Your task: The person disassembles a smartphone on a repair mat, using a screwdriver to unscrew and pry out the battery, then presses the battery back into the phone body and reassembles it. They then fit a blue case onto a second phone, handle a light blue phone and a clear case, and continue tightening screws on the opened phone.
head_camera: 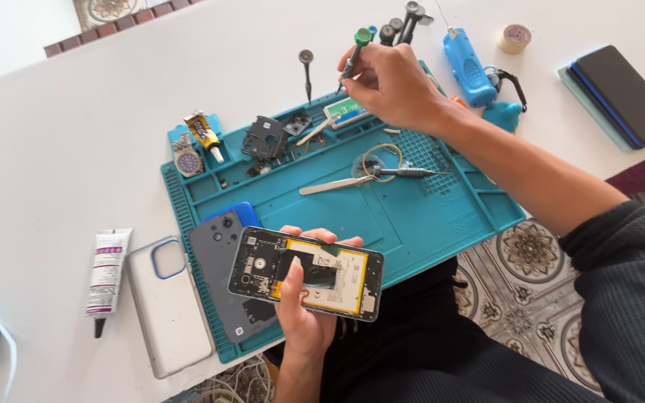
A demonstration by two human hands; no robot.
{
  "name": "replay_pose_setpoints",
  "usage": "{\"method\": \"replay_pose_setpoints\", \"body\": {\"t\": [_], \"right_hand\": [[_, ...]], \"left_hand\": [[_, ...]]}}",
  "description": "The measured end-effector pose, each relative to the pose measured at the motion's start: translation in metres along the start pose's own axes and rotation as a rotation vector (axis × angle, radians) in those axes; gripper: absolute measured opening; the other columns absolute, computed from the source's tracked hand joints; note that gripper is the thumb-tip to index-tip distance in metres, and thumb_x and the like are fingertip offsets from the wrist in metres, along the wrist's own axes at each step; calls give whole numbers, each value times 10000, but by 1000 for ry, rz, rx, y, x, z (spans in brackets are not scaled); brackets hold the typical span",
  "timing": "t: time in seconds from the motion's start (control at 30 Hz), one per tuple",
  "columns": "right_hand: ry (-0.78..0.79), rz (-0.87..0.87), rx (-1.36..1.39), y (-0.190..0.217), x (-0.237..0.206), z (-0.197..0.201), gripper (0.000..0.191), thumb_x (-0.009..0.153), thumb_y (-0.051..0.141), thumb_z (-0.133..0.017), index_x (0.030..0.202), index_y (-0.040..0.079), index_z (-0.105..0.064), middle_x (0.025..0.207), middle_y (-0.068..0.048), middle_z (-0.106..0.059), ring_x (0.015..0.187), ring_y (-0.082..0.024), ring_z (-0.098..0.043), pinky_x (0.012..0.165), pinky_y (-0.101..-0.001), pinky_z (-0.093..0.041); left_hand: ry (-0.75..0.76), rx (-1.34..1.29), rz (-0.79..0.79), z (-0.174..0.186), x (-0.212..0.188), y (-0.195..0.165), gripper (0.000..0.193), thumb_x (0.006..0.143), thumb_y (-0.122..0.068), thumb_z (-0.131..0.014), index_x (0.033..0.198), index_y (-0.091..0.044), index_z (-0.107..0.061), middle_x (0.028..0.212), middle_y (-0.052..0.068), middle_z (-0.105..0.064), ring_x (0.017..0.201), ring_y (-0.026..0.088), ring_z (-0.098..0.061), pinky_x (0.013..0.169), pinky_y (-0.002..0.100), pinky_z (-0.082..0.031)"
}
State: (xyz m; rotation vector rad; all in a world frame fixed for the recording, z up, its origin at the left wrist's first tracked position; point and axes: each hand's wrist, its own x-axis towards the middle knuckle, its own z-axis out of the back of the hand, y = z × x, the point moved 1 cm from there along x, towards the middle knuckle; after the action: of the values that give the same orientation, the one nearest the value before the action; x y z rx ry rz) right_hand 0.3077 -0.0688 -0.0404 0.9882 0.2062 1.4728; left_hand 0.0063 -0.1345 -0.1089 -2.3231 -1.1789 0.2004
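The opened phone (pixel 306 274), its yellow battery showing, is lying low in the frame's centre, in the left hand (pixel 304 313); the fingers are curling round its edges and the thumb is pressing on its middle. Just left of it a grey back cover (pixel 222 280) is resting on the teal mat (pixel 412 216), and a clear case (pixel 167 306) beside a glue tube (pixel 106 272) is lying on the white worktop (pixel 54 149). At the upper centre, the right hand (pixel 390 86) is pinching a green-capped screwdriver (pixel 356 52) over the mat's far edge. Tweezers (pixel 337 184) are lying mid-mat.
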Motion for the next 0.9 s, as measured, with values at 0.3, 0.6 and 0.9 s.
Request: {"method": "replay_pose_setpoints", "body": {"t": [0.3,0.6,0.9], "right_hand": [[-20,-19,-22,-18,7,-10,187,973,27,-678,1142,-52,-660,962,-146,-767,924,-197,-786,829,-313,-636],[-49,11,-63,-17,13,-13,170,964,11,-666,1118,-56,-645,943,-156,-765,904,-198,-789,821,-312,-639],[-4,8,-72,-17,16,-13,153,969,20,-671,1097,-63,-656,957,-179,-764,905,-217,-786,819,-322,-637]], "left_hand": [[12,21,-6,4,0,2,486,1021,-275,-542,1412,-64,-346,1218,223,-575,1177,479,-640,956,590,-574],[10,28,-14,1,0,2,489,1017,-276,-543,1412,-65,-346,1218,224,-573,1174,481,-643,947,589,-582],[8,36,-13,2,0,1,495,1016,-275,-554,1411,-60,-347,1208,222,-576,1172,483,-644,951,584,-593]]}}
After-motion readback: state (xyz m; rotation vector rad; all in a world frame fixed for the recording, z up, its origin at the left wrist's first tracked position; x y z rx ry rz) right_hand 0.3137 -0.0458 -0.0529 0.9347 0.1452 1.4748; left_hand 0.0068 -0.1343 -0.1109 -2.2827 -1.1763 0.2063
